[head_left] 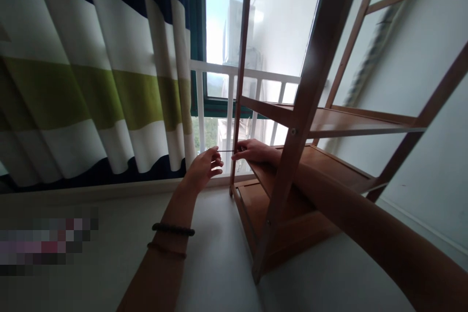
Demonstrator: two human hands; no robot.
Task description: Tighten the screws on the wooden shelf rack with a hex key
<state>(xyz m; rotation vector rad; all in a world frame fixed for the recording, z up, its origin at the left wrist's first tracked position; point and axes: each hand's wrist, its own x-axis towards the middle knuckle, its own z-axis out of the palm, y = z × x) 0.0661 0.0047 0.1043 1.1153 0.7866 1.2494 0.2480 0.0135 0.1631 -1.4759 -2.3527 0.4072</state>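
Observation:
A brown wooden shelf rack [303, 92] with several slatted tiers stands on the pale floor by the window. My right hand [252, 150] reaches through the rack and rests against its far left upright [238, 107], fingers closed at the post. My left hand [205, 165] is just left of that post, fingers pinched on the end of a thin dark rod-like tool [227, 151] that runs level to the post. Beaded bracelets [172, 229] circle my left wrist.
A striped curtain [91, 83] in navy, white and olive hangs at the left. A white window railing [226, 107] stands behind the rack, with a white wall [431, 107] to the right. A grey floor [219, 263] lies below.

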